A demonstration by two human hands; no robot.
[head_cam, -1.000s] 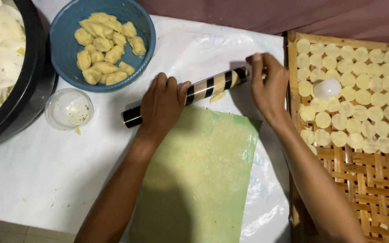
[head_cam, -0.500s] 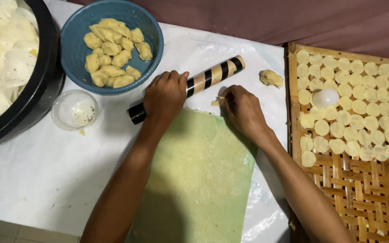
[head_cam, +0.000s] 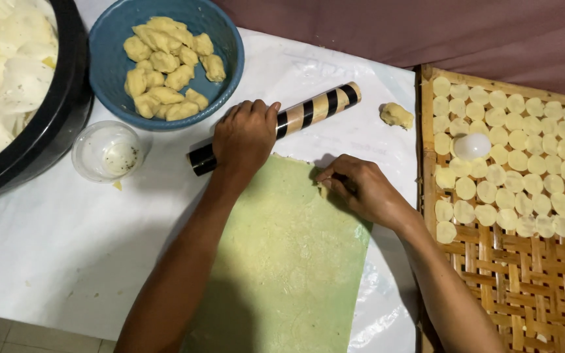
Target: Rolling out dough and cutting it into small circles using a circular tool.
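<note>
The left hand [head_cam: 246, 137] lies palm-down with its fingers curled over the black-and-tan striped rolling pin [head_cam: 276, 126], which lies just past the far edge of the green sheet of rolled dough [head_cam: 282, 248], its long axis slanting from near-left to far-right. The right hand [head_cam: 358, 189] rests on that sheet's far right corner, fingertips pinched together on the dough edge.

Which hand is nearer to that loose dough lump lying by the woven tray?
Right. The right hand rests at the green sheet's top edge, below and left of the lump. The left hand lies on the striped rolling pin, farther left.
</note>
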